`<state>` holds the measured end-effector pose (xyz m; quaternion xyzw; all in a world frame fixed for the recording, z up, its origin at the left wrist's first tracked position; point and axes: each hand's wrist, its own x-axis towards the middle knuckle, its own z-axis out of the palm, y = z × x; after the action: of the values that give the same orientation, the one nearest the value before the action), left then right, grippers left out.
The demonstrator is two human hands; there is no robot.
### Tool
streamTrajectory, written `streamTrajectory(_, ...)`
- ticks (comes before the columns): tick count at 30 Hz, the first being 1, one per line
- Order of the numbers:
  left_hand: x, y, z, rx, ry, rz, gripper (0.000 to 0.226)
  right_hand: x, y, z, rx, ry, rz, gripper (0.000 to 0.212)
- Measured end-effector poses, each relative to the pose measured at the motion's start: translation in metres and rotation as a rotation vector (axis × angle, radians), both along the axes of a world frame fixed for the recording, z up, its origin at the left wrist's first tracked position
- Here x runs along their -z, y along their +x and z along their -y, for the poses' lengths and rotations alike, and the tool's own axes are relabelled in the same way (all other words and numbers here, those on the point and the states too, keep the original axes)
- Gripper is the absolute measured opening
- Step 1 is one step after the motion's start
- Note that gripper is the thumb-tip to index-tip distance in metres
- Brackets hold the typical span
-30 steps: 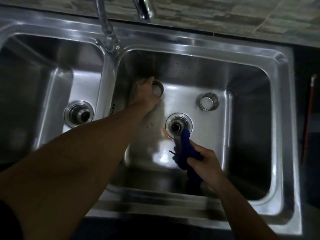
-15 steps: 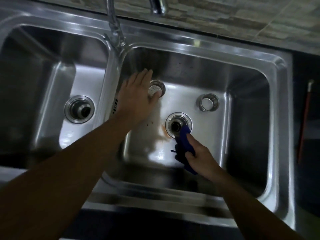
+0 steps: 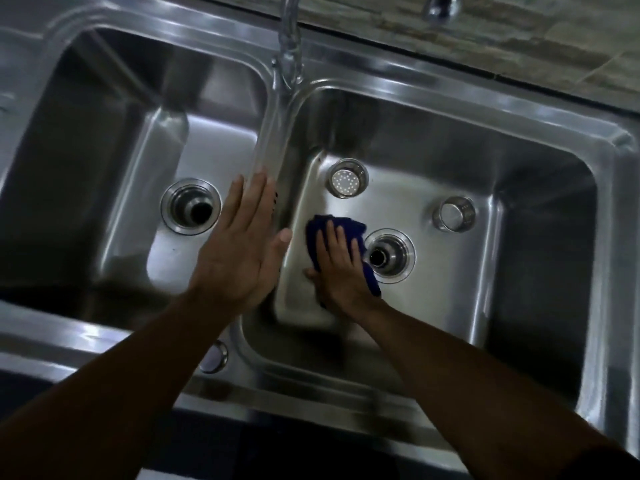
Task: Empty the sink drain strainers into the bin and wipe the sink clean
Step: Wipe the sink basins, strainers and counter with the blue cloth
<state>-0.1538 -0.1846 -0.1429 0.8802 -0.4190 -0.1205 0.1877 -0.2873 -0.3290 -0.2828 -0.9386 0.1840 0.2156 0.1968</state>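
A steel double sink (image 3: 433, 98) fills the view. In the right basin, my right hand (image 3: 337, 268) presses a dark blue cloth (image 3: 320, 230) flat on the floor, just left of the open drain hole (image 3: 386, 256). Two metal strainers lie loose on that basin's floor: a perforated one (image 3: 347, 177) at the back left, another (image 3: 453, 213) at the back right. My left hand (image 3: 244, 249) hovers flat and empty, fingers together, over the divider (image 3: 273, 140) between the basins. The left basin's drain hole (image 3: 191, 206) is open.
A faucet neck (image 3: 289, 32) rises from the back rim above the divider, and its spout (image 3: 441, 6) shows at the top edge. A tiled counter strip (image 3: 519, 39) runs behind the sink. A small round cap (image 3: 213, 356) sits on the front rim.
My left hand let go of the back-left strainer and drew back over the divider. My right hand slid the cloth leftward from the drain onto the basin floor.
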Motion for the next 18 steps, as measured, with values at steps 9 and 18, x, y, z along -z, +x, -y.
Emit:
streamTrajectory(9,0.003,-0.008,0.005,-0.076,-0.05,0.06,0.061,-0.01,-0.041,0.003,-0.777,0.008,0.036,0.058)
streamTrajectory(18,-0.003,-0.011,0.007,-0.126,-0.117,0.064,0.053,-0.007,-0.186,0.123,-0.828,-0.14,-0.085,0.081)
